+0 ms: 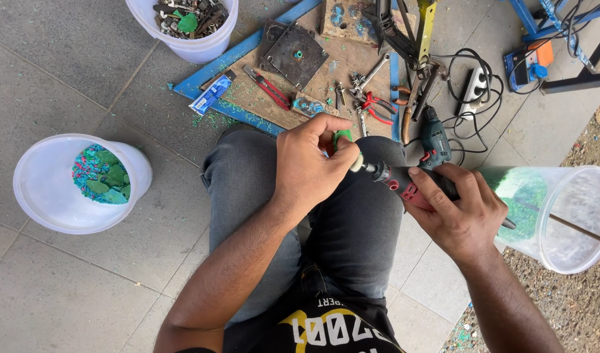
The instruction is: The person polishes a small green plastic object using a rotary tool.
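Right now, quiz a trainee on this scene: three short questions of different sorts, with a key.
1. True or false: the left hand pinches a small green piece.
2. Which does the right hand grip? A) pliers B) rotary tool C) wrench
3. Fill in: the tub on the left holds green and blue ____.

Key
1. True.
2. B: the rotary tool, its tip next to the green piece.
3. Scraps.
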